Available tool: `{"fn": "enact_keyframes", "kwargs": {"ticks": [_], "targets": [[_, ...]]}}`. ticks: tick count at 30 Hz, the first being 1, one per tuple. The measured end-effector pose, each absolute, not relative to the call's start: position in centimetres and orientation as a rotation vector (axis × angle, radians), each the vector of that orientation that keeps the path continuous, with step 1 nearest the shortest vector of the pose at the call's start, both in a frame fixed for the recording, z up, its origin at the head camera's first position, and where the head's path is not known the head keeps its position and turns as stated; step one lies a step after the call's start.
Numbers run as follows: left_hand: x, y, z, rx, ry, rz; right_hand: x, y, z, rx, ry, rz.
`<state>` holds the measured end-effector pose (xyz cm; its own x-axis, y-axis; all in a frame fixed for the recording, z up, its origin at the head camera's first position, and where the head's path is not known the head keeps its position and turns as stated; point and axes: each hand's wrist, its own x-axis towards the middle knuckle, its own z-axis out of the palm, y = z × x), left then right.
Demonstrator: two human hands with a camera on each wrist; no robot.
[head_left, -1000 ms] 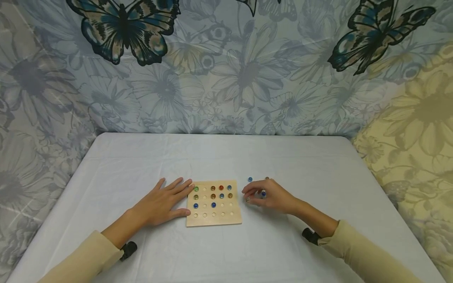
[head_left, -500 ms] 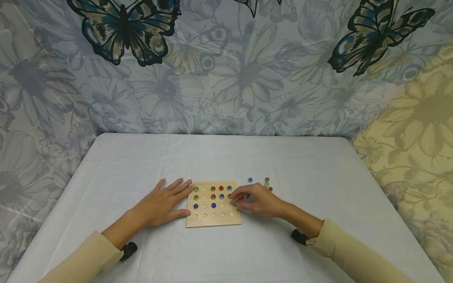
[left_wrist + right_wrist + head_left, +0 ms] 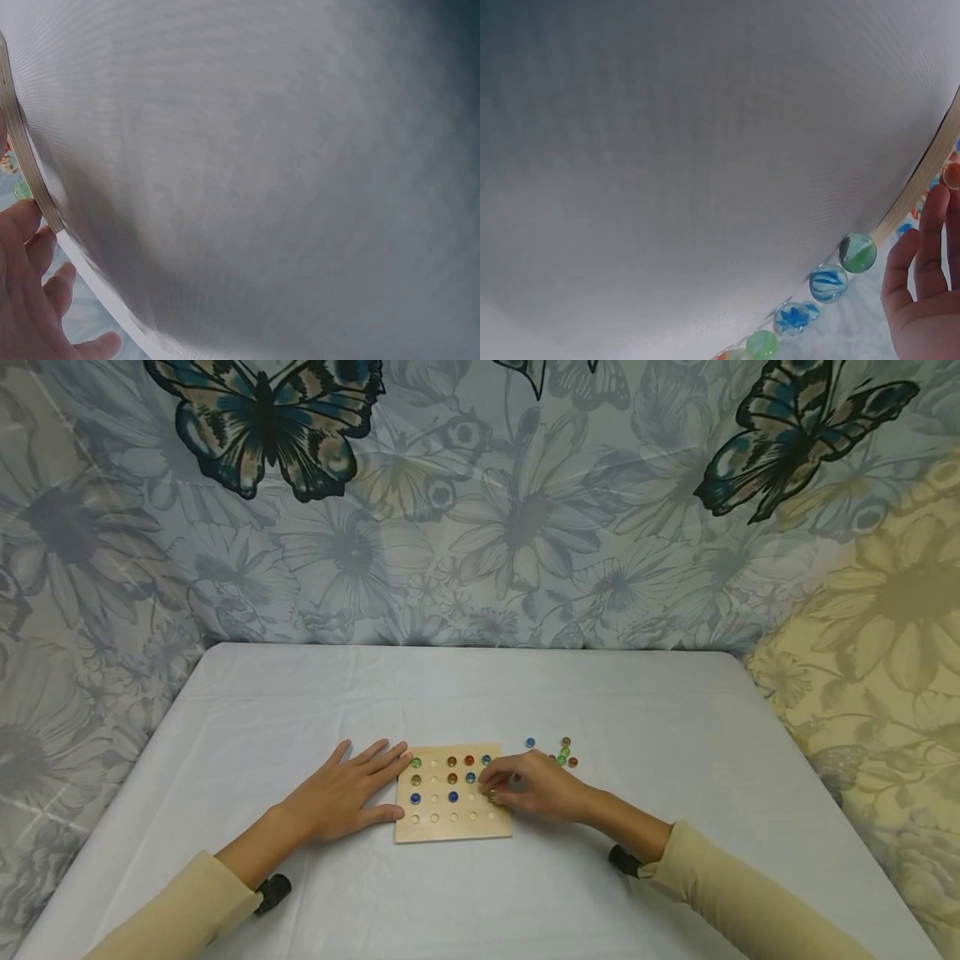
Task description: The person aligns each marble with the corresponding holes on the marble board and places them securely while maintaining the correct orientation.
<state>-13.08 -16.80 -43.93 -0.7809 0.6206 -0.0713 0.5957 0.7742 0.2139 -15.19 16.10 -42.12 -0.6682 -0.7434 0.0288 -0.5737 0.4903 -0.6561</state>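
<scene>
A square wooden board (image 3: 453,829) with rows of round holes lies on the table, several glass marbles seated in it. My left hand (image 3: 337,793) lies with spread fingers at the board's left side, thumb and index fingertips touching its edge. Over the board's right side, my right hand (image 3: 542,787) pinches a glass marble (image 3: 492,795) between thumb and fingers, near the third row. Part of the right column is hidden beneath these fingers. In the left wrist view, fingers (image 3: 24,217) touch the board's edge (image 3: 30,161).
Several loose marbles lie right of the board, among them a blue marble (image 3: 530,742) and a brown marble (image 3: 573,762). A white cloth covers the table (image 3: 315,693). Butterfly-patterned fabric (image 3: 480,527) hangs behind it.
My right hand has moved left from beside the board to over its right side, carrying the pinched marble. Loose marbles behind that hand have come into view. The left hand has stayed still.
</scene>
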Motion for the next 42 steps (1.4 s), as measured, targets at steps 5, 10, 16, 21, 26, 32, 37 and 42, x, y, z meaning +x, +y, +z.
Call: {"fn": "enact_keyframes", "kwargs": {"ticks": [5, 10, 16, 21, 26, 32, 37, 42], "targets": [[-13.0, -16.8, -44.0, 0.977, 2.832, 0.273, -15.3, 15.8, -42.3, -1.112, 2.495, -0.913], [-13.1, -16.8, -44.0, 0.987, 2.836, 0.275, -15.3, 16.0, -42.1, -1.141, 2.503, -0.926], [-13.1, -16.7, -43.8, 1.002, 2.836, 0.277, -15.9, 17.4, -40.9, -1.137, 2.558, -0.970], [-13.1, -16.7, -43.8, 1.008, 2.841, 0.269, -17.0, 20.1, -40.4, -1.025, 2.642, -1.003], [-13.0, -16.6, -43.6, 1.001, 2.835, 0.253, -17.8, 23.0, -40.6, -0.999, 2.705, -1.052], [-13.0, -16.5, -43.6, 1.002, 2.840, 0.230, -18.0, 25.3, -41.2, -0.919, 2.741, -1.043], [-13.0, -16.6, -43.6, 1.003, 2.840, 0.237, -18.0, 26.4, -41.6, -0.844, 2.755, -0.985], [-13.0, -16.6, -43.6, 0.988, 2.834, 0.240, -18.0, 27.1, -41.9, -0.851, 2.752, -0.986]]}}
